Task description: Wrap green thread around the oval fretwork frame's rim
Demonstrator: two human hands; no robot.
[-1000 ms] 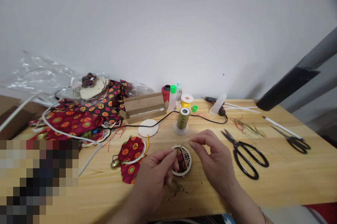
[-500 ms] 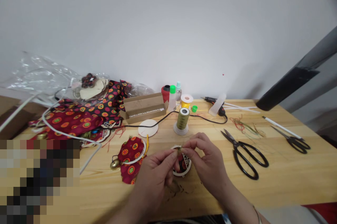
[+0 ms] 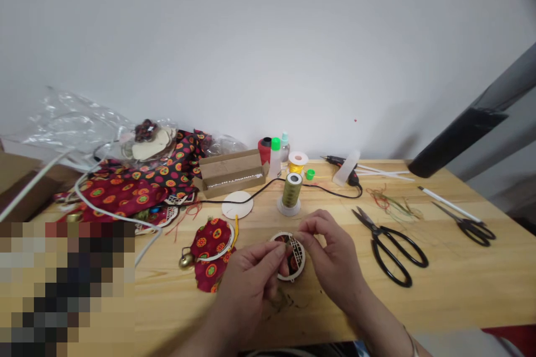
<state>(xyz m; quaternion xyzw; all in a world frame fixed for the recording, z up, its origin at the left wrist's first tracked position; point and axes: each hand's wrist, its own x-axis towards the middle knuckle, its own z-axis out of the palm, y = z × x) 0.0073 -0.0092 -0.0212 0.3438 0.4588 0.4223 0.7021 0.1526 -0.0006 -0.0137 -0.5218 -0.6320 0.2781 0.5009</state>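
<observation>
My left hand point(image 3: 254, 273) is closed, thumb and forefinger pinched on what looks like fine olive-green thread point(image 3: 288, 246). Just up and to the right, my right hand point(image 3: 330, 248) pinches the same thread with its fingertips. Below them on the table lies a round white lattice frame point(image 3: 302, 259) with dark patterned fabric behind it, partly covered by my left fingers. Behind my hands stands a spool of olive-green thread point(image 3: 291, 190). Left of them lies a red flowered fabric piece point(image 3: 211, 238) with a white curved rim and a brass bell point(image 3: 186, 260).
Large black-handled scissors point(image 3: 387, 245) lie open on the right, with a second pair point(image 3: 471, 225) farther over. A glue gun point(image 3: 339, 162), a cardboard box point(image 3: 232, 174) and a green-capped bottle point(image 3: 275, 158) stand at the back. Patterned fabric point(image 3: 113, 186) is heaped at left.
The fingertips have drawn slightly apart, the right hand's pinch moving right and the left hand's dropping a little. More of the round frame shows between them.
</observation>
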